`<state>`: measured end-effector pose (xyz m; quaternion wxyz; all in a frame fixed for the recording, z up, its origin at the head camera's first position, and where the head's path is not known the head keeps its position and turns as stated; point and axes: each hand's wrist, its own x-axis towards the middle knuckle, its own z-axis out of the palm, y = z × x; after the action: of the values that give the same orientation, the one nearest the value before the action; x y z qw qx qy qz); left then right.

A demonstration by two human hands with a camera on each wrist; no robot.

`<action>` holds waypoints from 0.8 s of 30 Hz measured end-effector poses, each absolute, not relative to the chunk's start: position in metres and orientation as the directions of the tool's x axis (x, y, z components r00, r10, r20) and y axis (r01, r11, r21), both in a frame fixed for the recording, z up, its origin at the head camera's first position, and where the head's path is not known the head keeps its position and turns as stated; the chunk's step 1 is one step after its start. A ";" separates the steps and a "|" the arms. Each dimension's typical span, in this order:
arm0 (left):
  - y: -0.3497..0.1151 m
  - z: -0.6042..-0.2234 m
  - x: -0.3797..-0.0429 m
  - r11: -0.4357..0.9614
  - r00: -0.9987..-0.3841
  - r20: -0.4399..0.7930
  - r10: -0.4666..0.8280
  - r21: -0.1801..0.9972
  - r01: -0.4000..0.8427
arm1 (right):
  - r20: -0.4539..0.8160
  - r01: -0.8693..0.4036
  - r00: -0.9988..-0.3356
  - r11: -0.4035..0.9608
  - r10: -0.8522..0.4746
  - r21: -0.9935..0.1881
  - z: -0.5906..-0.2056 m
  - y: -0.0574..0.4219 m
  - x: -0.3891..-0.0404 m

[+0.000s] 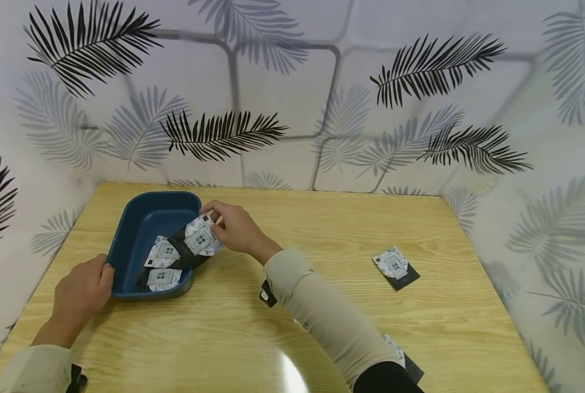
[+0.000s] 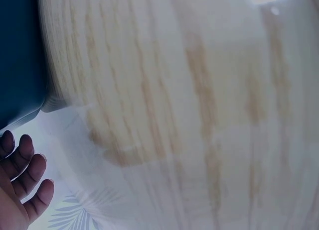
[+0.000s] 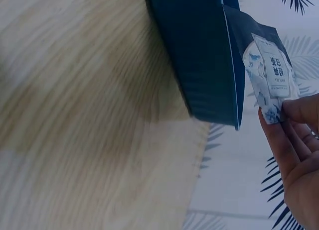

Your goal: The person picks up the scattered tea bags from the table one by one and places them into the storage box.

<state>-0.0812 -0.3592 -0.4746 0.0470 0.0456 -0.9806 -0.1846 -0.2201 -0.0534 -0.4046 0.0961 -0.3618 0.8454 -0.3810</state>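
Note:
A dark blue plastic bin (image 1: 145,218) stands on the left of the table. My left hand (image 1: 83,289) grips its left wall; in the left wrist view the fingers (image 2: 30,175) curl beside the blue wall. Between thumb and fingers, my right hand (image 1: 235,226) pinches the edge of a black-and-white tea packet (image 1: 201,237) over the bin's right rim. The right wrist view shows this tea packet (image 3: 271,68) tilted, its dark end at the rim. Inside the bin lie two more tea packets, one (image 1: 165,251) above the other (image 1: 161,278).
On the right of the wooden table (image 1: 292,218) lies another tea packet (image 1: 395,267). One more packet (image 1: 412,368) is partly hidden under my right forearm. A wall covering with leaf prints (image 1: 292,82) rises behind the table and at both sides.

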 end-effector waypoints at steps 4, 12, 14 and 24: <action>-0.359 -0.475 -0.082 0.926 -0.992 0.073 -0.100 0.373 -0.066 | 0.136 -0.507 -0.764 0.456 -0.631 -0.732 -0.405 -0.062 -0.215; -0.359 -0.478 -0.080 0.925 -0.992 0.071 -0.103 0.375 -0.069 | 0.130 -0.463 -0.800 0.464 -0.586 -0.755 -0.404 -0.077 -0.210; -0.359 -0.478 -0.079 0.926 -0.992 0.070 -0.104 0.371 -0.071 | 0.139 -0.471 -0.796 0.458 -0.589 -0.754 -0.404 -0.080 -0.210; -0.361 -0.476 -0.080 0.929 -0.993 0.074 -0.097 0.365 -0.063 | 0.084 -0.490 -0.776 0.513 -0.626 -0.705 -0.407 -0.091 -0.208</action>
<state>-0.0804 -0.3606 -0.4762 0.0455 0.0407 -0.9810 -0.1842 -0.2077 -0.0911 -0.4073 0.0907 -0.3225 0.8651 -0.3734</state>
